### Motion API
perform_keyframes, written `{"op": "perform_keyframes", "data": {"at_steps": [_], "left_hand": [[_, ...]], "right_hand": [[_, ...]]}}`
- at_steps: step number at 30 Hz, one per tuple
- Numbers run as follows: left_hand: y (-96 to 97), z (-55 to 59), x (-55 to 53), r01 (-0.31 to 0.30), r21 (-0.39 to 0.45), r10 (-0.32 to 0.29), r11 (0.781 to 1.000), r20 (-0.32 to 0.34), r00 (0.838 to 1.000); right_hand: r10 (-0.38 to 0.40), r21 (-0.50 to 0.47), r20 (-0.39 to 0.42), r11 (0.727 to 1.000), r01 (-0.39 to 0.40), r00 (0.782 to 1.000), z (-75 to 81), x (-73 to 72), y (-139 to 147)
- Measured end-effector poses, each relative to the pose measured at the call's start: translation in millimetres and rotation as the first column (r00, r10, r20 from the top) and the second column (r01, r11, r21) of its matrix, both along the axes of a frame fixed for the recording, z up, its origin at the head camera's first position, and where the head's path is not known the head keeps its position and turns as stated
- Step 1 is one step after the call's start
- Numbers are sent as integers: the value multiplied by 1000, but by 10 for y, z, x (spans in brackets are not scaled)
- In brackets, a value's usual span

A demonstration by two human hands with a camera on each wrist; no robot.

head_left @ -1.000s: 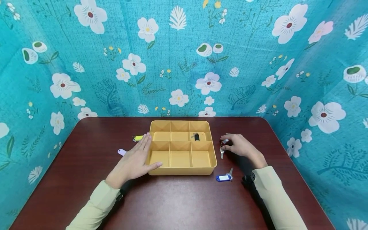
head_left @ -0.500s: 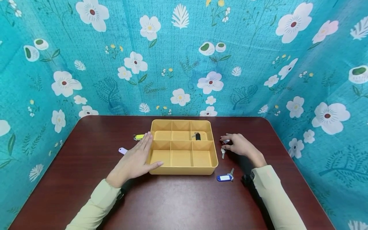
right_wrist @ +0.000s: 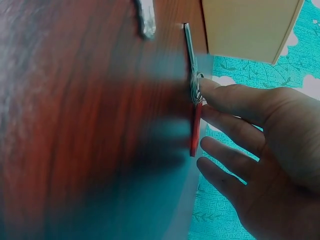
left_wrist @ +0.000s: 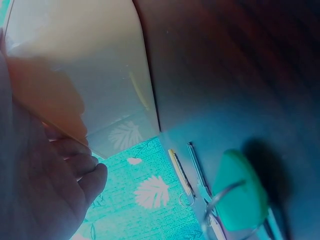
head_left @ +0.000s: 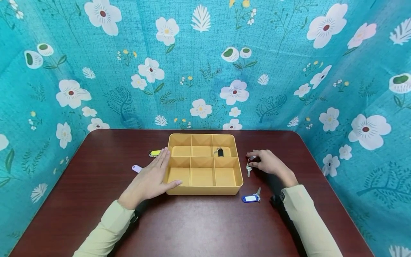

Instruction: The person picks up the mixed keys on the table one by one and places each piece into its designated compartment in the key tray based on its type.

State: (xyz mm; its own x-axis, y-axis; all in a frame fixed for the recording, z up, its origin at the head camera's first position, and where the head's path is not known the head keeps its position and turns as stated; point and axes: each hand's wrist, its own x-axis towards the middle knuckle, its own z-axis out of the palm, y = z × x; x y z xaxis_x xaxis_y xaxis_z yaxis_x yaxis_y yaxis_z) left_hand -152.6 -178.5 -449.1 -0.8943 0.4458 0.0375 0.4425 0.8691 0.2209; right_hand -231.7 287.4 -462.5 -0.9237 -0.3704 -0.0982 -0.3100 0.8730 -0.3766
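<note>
Teal cloth [head_left: 179, 96] behind and along both sides, lightly creased. Printed all over: large white flowers [head_left: 369, 132] with red or yellow centres, pale fern-like leaves [head_left: 201, 18], dark-teal trees [head_left: 273, 107], small yellow blooms. Table [head_left: 199, 230]: dark reddish brown, far corners rounded, far edge close to cloth, sides slanting outward toward viewer. Wood grain streaks in right wrist view. Light: pale glare on table's near middle.

Yellow rectangular plastic tray [head_left: 203, 190]: one
Tray compartments [head_left: 202, 177]: six
Coloured oblong key tags: five – yellow tag [head_left: 155, 153], lilac tag [head_left: 136, 168], blue tag [head_left: 250, 198], red tag [right_wrist: 196, 132], black tag [head_left: 220, 152]
Hands: two – left hand [head_left: 149, 180], right hand [head_left: 267, 163]
Dark red-brown table [head_left: 205, 225]: one
</note>
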Motion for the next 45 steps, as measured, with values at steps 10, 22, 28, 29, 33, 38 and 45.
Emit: {"op": "perform_keyframes", "data": {"at_steps": [10,22,28,29,33,38,45], "left_hand": [[6,-1,-10,9,1,-9,1000,-10,1000],[1,-10,-21,-8,4,8,1000,12,1000],[-3,-14,-17,-5,9,4,1000,6,1000],[-3,-14,-16,-3,12,3,1000,3,1000],[1,-5,-8,-4,23,4,1000,-4,1000],[4,2,-4,-5,28,5,1000,-8,1000],[10,5,-9,-5,31,5,1000,-3,1000]], "right_hand": [[-3,-6,23,1000,3,1000,-22,-19,-20],[-14,-31,36,999,15,999,-54,-27,-22],[3,-30,16,1000,-3,1000,-55,-41,-22],[6,-30,12,1000,-5,1000,-56,-44,-20],[23,-26,-8,999,-23,1000,-59,-50,-11],[14,-42,-2,999,-14,1000,-56,-52,-11],[5,-33,-3,999,-5,1000,-68,-74,-16]]}}
